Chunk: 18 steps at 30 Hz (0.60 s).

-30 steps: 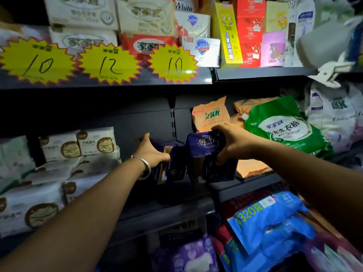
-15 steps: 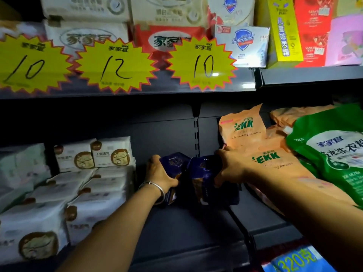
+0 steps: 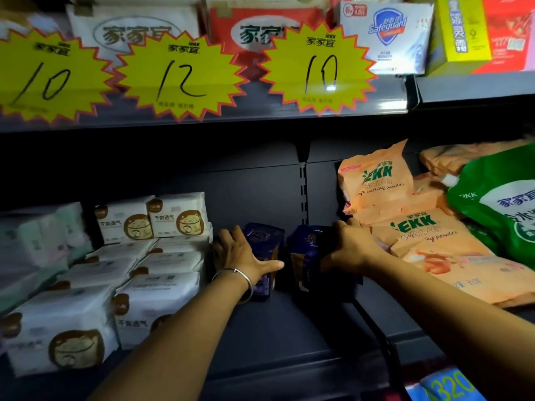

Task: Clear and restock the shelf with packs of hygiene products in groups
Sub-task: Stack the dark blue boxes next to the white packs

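Two dark blue packs stand upright at the back of the dark shelf [image 3: 260, 337]. My left hand [image 3: 241, 256] grips the left dark blue pack [image 3: 265, 238], thumb across its front. My right hand [image 3: 351, 248] grips the right dark blue pack [image 3: 307, 256] from its right side. The two packs stand a small gap apart. White hygiene packs with a brown cat logo [image 3: 150, 221] are stacked in rows just left of my left hand.
Orange EKK washing powder bags [image 3: 376, 183] and a green bag [image 3: 498, 204] lie right of my right hand. Yellow price stars [image 3: 318, 68] hang on the upper shelf edge, with soap boxes above. A shelf divider [image 3: 376, 328] runs forward under my right forearm.
Both hands have carried the dark blue packs deeper into the shelf and set them down near the back wall. The camera has moved closer to the shelf.
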Each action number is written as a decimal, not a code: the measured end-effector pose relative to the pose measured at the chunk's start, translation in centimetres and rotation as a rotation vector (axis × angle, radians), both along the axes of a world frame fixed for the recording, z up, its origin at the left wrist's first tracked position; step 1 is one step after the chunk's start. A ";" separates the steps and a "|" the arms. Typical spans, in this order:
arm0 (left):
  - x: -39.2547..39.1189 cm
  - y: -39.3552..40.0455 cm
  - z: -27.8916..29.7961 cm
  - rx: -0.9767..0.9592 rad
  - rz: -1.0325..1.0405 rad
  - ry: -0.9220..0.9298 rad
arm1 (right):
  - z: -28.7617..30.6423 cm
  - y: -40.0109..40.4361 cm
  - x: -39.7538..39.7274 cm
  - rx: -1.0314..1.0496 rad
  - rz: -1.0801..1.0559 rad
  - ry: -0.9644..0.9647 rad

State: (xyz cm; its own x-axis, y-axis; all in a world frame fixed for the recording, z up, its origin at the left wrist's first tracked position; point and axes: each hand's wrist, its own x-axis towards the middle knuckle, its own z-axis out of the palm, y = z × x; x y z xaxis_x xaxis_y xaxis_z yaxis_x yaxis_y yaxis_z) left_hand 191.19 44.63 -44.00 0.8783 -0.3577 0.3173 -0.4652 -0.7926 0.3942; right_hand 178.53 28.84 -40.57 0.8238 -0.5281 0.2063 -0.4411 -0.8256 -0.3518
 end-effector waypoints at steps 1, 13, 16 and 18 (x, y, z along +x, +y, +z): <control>-0.2 0.0 0.3 -0.008 -0.027 0.003 | 0.0 0.1 0.0 -0.002 -0.014 -0.013; 2.0 1.2 2.3 0.302 -0.315 0.000 | 1.0 0.9 -1.0 -0.027 -0.153 -0.059; 2.5 0.6 3.0 0.524 -0.284 -0.084 | 1.0 1.1 -1.2 -0.004 -0.151 -0.048; 1.8 0.0 3.4 0.591 -0.201 -0.186 | 1.1 1.2 -1.3 0.006 -0.163 -0.048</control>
